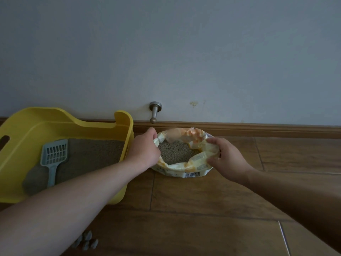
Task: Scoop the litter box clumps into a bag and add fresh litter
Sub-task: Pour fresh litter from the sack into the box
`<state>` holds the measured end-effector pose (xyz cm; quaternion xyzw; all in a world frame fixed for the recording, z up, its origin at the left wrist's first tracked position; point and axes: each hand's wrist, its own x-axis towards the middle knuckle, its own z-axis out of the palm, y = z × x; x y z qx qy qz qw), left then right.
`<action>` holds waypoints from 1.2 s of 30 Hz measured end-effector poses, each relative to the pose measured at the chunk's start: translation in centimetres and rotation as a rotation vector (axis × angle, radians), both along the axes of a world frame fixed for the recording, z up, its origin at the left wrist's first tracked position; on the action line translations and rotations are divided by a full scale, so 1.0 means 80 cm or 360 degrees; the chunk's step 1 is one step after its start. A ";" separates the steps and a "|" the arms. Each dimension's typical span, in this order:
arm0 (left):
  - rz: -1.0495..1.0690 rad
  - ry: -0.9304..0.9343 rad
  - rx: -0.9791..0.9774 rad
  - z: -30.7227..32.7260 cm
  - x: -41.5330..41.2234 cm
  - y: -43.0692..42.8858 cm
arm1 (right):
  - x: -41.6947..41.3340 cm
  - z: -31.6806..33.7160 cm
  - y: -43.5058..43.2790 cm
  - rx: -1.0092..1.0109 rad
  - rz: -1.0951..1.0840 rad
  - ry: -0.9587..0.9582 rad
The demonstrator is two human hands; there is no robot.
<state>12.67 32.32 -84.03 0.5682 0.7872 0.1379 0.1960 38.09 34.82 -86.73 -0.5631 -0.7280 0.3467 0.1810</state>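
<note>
Yellow-walled and set on a wood floor (203,209) against a pale wall (166,43), the litter box (127,130) sits at the left of the head view as a person works at the litter bag (184,168) just beside it, to its right. The left hand (145,147) grips the bag's left rim, fingers curled over the rolled edge. The right hand (226,157) grips the opposite rim, fingers curled round the crumpled plastic, and together they hold the mouth wide over the brownish granules (175,151) inside. A grey-blue scoop (53,157) lies untouched in the box, its slotted head flat on the bedding (96,154), which looks fairly even, with no obvious clumps. By that evidence the scooping appears finished or set aside and topping-up is the step in hand, though the bag stands on the floor and nothing has been poured; lifting and tipping it over the box are yet to come. No separate waste bag is visible, and a few small grey lumps (86,241) on the floor by the left forearm cannot be identified with confidence. Writing is scarce: a barcode (192,174) shows on the bag's near face, but its digits and the surrounding print are too small to read, and no brand name is legible. A metal door stop (155,111) projects from the wall above the skirting board (239,129).
</note>
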 end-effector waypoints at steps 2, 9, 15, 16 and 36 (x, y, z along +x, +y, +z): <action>-0.0018 -0.0030 0.0008 -0.006 -0.002 -0.002 | 0.000 -0.001 -0.002 -0.0016 0.0000 0.0008; -0.0022 -0.0110 0.0014 -0.008 -0.001 -0.008 | 0.000 -0.002 -0.002 -0.0030 -0.0017 0.0037; -0.0025 -0.0170 0.0018 -0.010 -0.002 -0.010 | 0.000 -0.002 -0.002 -0.0033 -0.0028 0.0041; -0.0026 -0.0174 0.0020 -0.010 -0.002 -0.010 | 0.000 -0.002 -0.002 -0.0037 -0.0029 0.0043; -0.0190 -0.0204 0.0228 0.037 -0.004 -0.034 | 0.003 0.042 -0.009 0.0147 -0.0061 -0.0090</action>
